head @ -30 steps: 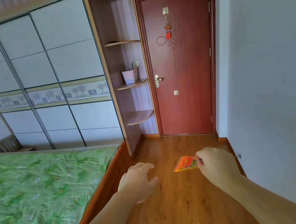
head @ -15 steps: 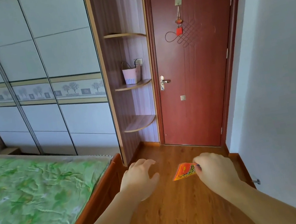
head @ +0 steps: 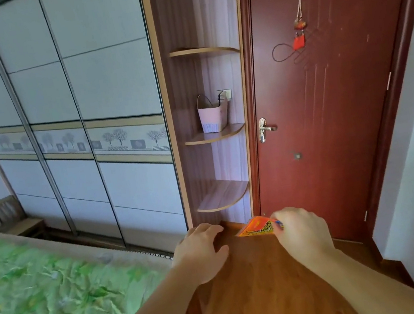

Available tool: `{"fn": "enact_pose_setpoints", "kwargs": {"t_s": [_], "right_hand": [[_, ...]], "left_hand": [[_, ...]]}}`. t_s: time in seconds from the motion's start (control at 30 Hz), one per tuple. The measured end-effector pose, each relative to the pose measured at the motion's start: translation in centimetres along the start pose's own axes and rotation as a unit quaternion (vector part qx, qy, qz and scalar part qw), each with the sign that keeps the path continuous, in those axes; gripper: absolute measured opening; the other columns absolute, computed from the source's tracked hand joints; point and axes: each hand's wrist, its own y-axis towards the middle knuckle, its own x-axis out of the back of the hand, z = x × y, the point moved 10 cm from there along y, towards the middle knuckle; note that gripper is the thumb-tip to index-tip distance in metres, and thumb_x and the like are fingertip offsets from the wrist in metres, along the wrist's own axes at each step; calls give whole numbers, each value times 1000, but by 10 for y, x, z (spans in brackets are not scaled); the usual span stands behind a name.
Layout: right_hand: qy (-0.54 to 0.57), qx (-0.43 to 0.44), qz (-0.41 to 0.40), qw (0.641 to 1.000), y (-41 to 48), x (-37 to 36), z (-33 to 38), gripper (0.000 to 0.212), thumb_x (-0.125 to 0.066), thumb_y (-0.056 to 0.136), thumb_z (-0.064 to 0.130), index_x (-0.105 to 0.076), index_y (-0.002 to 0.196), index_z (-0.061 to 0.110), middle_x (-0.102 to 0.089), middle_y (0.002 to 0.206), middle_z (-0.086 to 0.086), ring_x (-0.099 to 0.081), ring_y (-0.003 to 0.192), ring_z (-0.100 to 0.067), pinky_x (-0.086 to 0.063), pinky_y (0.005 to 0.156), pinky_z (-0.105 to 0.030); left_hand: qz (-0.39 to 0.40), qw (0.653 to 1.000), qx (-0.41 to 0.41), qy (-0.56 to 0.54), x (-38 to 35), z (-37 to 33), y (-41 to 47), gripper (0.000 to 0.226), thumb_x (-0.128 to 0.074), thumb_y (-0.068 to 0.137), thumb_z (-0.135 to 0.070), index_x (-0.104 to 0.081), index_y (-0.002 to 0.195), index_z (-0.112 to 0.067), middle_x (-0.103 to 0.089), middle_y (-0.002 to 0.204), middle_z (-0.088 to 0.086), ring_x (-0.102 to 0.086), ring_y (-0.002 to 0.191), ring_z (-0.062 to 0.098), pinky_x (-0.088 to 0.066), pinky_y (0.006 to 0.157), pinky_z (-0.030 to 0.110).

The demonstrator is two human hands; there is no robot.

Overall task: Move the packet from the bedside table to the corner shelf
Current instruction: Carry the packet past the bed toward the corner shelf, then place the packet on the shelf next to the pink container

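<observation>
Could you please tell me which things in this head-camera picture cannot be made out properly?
- Packet: its near end is hidden by the right hand, and the print is too blurred to read.
- Pink bag on the middle corner shelf: its contents are hidden by its own walls.
- Top shelf: its surface is seen from below, so anything on it is hidden.
- Bed: cut off by the left and bottom edges.

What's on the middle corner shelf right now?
A pink paper bag with dark handles stands on the middle corner shelf, toward the back. The bag's contents are hidden. The lower shelf looks bare; the orange packet is in the right hand.
</observation>
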Motion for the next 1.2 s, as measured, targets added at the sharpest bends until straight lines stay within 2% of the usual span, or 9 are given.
{"fn": "enact_pose_setpoints", "kwargs": {"t_s": [0.23,0.33,0.43,0.57,0.67,0.77,0.87,0.93,1.2], "right_hand": [[32,29,-13,999,137,-78,-17,16,-51,88,23,-64,78,20,-64,78,2,-56,65,-22,-33,50,-26],[53,39,-15,998,205,-117,-35,26,-52,86,20,-48,61,19,-46,60,3,-43,55,-21,-24,45,-26],[77,51,-13,996,284,-149,-59,40,-53,86,19,-30,54,21,-34,55,4,-40,54,-20,-28,47,-27],[69,57,-9,996,376,-176,-89,24,-50,88,20,-48,64,23,-50,65,3,-45,58,-18,-31,50,-27],[66,69,-5,995,431,-190,-101,17,-50,88,20,-63,78,22,-61,75,1,-51,62,-20,-32,50,-26],[69,78,-16,994,480,-201,-105,19,-50,86,18,-59,70,20,-45,64,4,-42,57,-19,-25,46,-26],[62,88,-8,994,525,-221,-101,19,-49,86,18,-59,69,22,-44,65,5,-41,56,-18,-19,42,-25],[60,96,-6,994,554,-240,-96,23,-49,87,19,-49,64,22,-44,64,4,-40,56,-18,-17,41,-24],[28,97,-17,995,695,-317,-66,17,-48,87,23,-58,73,21,-60,75,0,-54,63,-20,-32,48,-27]], "left_hand": [[2,999,11,30,-33,26,131,48,-48,85,-50,-44,131,-39,-47,140,-11,-40,126,17,-38,100,38],[6,999,18,37,-47,29,206,49,-49,86,-48,-43,133,-37,-44,142,-11,-39,128,17,-37,102,39],[0,999,27,37,-56,28,290,47,-50,85,-45,-45,131,-35,-47,139,-12,-40,126,17,-38,100,37],[-6,999,28,37,-70,24,387,41,-49,84,-44,-48,124,-36,-52,129,-10,-46,117,19,-42,91,35],[-10,999,26,36,-76,25,442,45,-50,83,-43,-47,127,-36,-51,131,-11,-45,120,20,-42,94,37],[-21,998,40,33,-75,35,493,44,-51,81,-44,-51,123,-31,-54,127,-11,-46,120,20,-45,94,39],[-18,998,48,35,-76,50,541,43,-52,82,-42,-52,123,-30,-54,127,-9,-46,118,21,-45,94,39],[-16,998,43,40,-80,63,573,43,-52,82,-41,-51,124,-31,-53,127,-10,-45,119,20,-42,94,37],[-44,999,4,7,-76,130,736,49,-56,83,-39,-47,131,-33,-50,135,-10,-45,123,20,-39,96,36]]}}
